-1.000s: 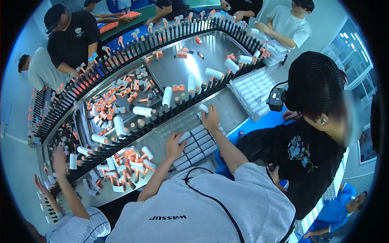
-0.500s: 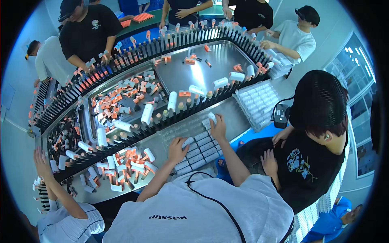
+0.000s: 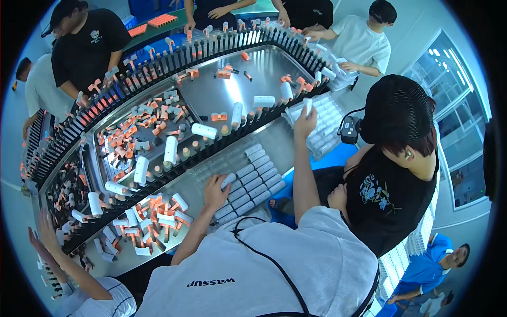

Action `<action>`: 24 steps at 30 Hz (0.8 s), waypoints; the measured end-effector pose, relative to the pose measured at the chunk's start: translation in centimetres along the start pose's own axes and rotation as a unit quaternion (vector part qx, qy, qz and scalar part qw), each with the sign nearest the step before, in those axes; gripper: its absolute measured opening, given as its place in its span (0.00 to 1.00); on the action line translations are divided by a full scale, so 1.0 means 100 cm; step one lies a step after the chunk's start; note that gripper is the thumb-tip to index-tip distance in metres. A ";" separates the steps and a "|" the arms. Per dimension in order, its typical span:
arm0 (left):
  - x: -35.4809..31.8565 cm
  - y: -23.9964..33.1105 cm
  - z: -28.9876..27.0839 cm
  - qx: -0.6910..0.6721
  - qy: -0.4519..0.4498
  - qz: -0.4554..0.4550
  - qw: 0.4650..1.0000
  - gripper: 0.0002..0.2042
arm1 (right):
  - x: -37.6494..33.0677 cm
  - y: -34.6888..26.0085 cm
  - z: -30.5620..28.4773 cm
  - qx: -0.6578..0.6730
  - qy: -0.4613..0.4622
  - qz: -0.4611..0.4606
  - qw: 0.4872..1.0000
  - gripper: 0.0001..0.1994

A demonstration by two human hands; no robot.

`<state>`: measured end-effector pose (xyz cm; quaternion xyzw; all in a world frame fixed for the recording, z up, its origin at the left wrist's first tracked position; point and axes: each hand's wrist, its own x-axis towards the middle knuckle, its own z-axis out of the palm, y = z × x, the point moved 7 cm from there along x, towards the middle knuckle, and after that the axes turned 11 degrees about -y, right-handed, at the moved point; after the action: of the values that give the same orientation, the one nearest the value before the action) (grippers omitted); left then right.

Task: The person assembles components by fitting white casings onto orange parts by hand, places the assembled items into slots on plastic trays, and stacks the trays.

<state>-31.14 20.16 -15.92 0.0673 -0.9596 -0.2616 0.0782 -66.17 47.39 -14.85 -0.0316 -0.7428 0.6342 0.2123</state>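
Note:
My left hand [image 3: 215,189] rests on a clear tray of white cylinders [image 3: 259,179] lying in rows on the steel bench, and its fingers close on one white cylinder [image 3: 228,180]. With the arm stretched out, my right hand [image 3: 304,120] grips another white cylinder [image 3: 308,106] upright. It is over a second tray of white cylinders [image 3: 327,132], next to the row of black holders [image 3: 211,145] on the oval conveyor, where several white cylinders stand on pegs.
Orange-and-white small parts [image 3: 127,142] lie heaped in the steel pan inside the conveyor and in a pile [image 3: 158,216] on the bench at my left. A person in black [image 3: 391,174] sits close at my right. Another person's hands [image 3: 42,238] work at lower left. More people stand along the far side.
My right hand has moved from the near tray out to the right and farther away, carrying a white cylinder. My left hand has stayed on the near tray.

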 end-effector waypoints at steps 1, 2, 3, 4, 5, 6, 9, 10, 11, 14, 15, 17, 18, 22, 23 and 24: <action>-0.005 -0.005 -0.003 -0.002 -0.003 -0.003 1.000 0.15 | 0.011 -0.016 0.002 0.025 -0.006 -0.008 1.000 0.20; -0.006 -0.005 -0.005 -0.001 0.000 -0.001 1.000 0.15 | 0.024 -0.039 0.002 0.017 -0.011 -0.066 0.998 0.19; -0.007 -0.002 -0.008 0.000 0.001 0.010 1.000 0.15 | 0.039 -0.050 -0.001 0.006 -0.013 -0.124 0.992 0.18; -0.007 0.000 -0.010 0.000 0.002 0.021 1.000 0.16 | 0.055 -0.055 0.002 -0.053 0.002 -0.204 0.978 0.18; -0.007 0.000 -0.011 -0.001 0.001 0.028 1.000 0.16 | 0.074 -0.054 0.006 -0.106 -0.055 -0.210 0.970 0.18; -0.010 -0.004 -0.012 -0.011 0.000 0.023 1.000 0.15 | 0.081 -0.062 0.023 -0.153 -0.123 -0.218 0.956 0.19; -0.018 -0.012 -0.019 -0.021 0.007 0.021 1.000 0.15 | 0.086 -0.068 0.056 -0.136 -0.301 -0.168 0.929 0.18; -0.021 -0.013 -0.021 -0.021 0.011 0.027 0.999 0.15 | 0.086 -0.059 0.067 -0.167 -0.373 -0.084 0.909 0.18; -0.020 -0.012 -0.022 -0.023 0.013 0.027 0.999 0.15 | 0.081 -0.062 0.069 -0.161 -0.406 -0.123 0.891 0.18; -0.020 -0.011 -0.021 -0.033 0.002 0.021 0.999 0.15 | 0.058 -0.075 0.076 -0.147 -0.460 -0.230 0.845 0.17; -0.024 -0.015 -0.022 -0.029 0.003 0.015 0.999 0.16 | 0.043 -0.078 0.084 -0.144 -0.480 -0.195 0.843 0.17; -0.024 -0.020 -0.020 -0.030 -0.004 0.014 0.999 0.16 | 0.024 -0.078 0.087 -0.170 -0.458 -0.192 0.851 0.16; -0.023 -0.020 -0.019 -0.022 0.005 0.023 0.999 0.16 | 0.013 -0.083 0.088 -0.175 -0.423 -0.198 0.867 0.16; -0.022 -0.028 -0.011 0.010 0.009 0.018 1.000 0.17 | -0.043 -0.106 0.084 -0.203 -0.269 -0.267 0.903 0.17; -0.029 -0.028 -0.010 0.005 -0.004 0.010 1.000 0.17 | -0.050 -0.117 0.088 -0.195 -0.281 -0.257 0.904 0.18; -0.020 -0.022 -0.014 -0.001 0.011 0.022 1.000 0.16 | -0.051 -0.115 0.092 -0.202 -0.294 -0.254 0.899 0.18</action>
<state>-28.77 17.92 -16.08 0.0490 -0.9597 -0.2603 0.0942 -62.29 34.99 -6.21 0.3037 -0.8663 0.3758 0.1270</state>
